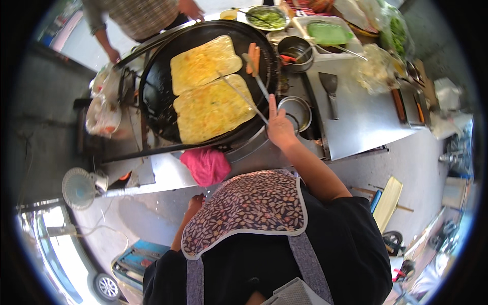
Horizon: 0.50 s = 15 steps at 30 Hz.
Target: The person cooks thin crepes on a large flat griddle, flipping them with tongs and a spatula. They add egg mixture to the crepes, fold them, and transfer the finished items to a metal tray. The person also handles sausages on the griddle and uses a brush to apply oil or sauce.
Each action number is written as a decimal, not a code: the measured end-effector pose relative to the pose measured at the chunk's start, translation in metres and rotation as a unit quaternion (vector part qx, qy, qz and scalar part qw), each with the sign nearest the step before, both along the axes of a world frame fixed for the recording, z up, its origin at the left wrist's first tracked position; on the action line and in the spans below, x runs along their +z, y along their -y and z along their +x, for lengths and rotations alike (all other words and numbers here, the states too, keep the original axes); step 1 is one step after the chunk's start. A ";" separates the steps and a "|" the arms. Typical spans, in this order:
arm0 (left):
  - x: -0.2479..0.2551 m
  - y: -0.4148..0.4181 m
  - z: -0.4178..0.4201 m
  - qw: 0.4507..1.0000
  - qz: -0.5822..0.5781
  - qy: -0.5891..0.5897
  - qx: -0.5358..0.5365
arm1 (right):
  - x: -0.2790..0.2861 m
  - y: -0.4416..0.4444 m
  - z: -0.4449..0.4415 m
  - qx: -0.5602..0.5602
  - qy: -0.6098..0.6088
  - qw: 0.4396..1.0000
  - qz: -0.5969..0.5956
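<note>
My right hand (pixel 281 127) grips metal tongs (pixel 244 93), their two arms spread wide. One tip lies over the lower of two egg-topped flatbreads (pixel 213 108), close to its seam with the upper flatbread (pixel 206 65). The other tip is beside some sausages (pixel 253 59) at the griddle's right side. Both flatbreads lie flat on a round black griddle (pixel 156 103), yellow with orange and green flecks. My left hand (pixel 196 202) hangs low beside my flowered apron, below the counter edge; its fingers are small and partly hidden, and I cannot tell whether it holds anything.
A pink cloth (pixel 206 166) hangs at the griddle's front edge. To the right are a metal pot (pixel 295 53), a round metal container (pixel 295 112) and a spatula (pixel 329 91) on the steel counter. A person (pixel 141 17) stands across the griddle. A fan (pixel 79 188) is at left.
</note>
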<state>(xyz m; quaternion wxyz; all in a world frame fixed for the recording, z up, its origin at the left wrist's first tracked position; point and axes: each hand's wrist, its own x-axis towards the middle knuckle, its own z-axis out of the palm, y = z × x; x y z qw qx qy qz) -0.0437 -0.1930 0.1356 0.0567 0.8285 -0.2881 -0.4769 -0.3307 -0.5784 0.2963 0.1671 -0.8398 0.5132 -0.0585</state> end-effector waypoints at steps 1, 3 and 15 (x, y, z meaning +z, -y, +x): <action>-0.006 -0.005 -0.002 1.000 -0.003 -0.005 0.020 | 0.000 0.000 -0.001 0.003 -0.005 1.000 0.002; -0.015 -0.016 -0.006 1.000 -0.017 -0.001 0.023 | 0.003 0.001 -0.001 0.007 -0.015 1.000 0.013; -0.023 -0.020 -0.020 0.993 -0.018 -0.021 0.112 | 0.015 0.003 -0.003 0.000 -0.043 0.998 0.036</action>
